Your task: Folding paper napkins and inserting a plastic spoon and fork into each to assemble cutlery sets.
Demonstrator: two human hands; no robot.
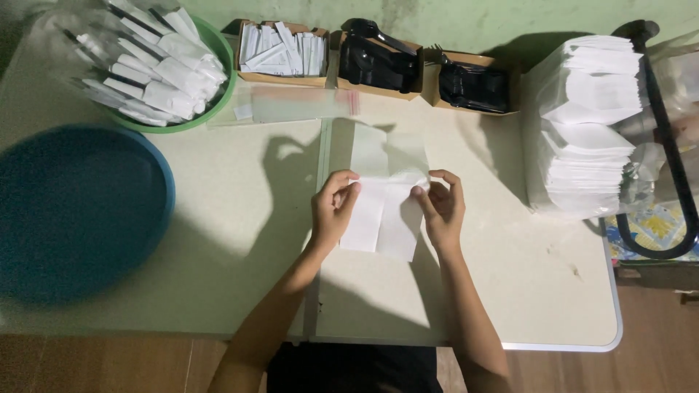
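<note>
A white paper napkin (pixel 384 218) lies partly folded on the pale table (pixel 240 218), at its middle. My left hand (pixel 333 211) pinches the napkin's upper left edge. My right hand (pixel 440 207) pinches its upper right edge, where the paper is creased. A second flat white sheet (pixel 382 149) lies just behind the napkin, under its top edge.
A big blue bowl (pixel 76 211) sits at the left. A green bowl (pixel 218 87) holds several wrapped packets. Three cardboard boxes at the back hold white sachets (pixel 280 47) and black plastic cutlery (pixel 378 65). A tall stack of napkins (pixel 586 124) stands at the right beside a black frame (pixel 670 145).
</note>
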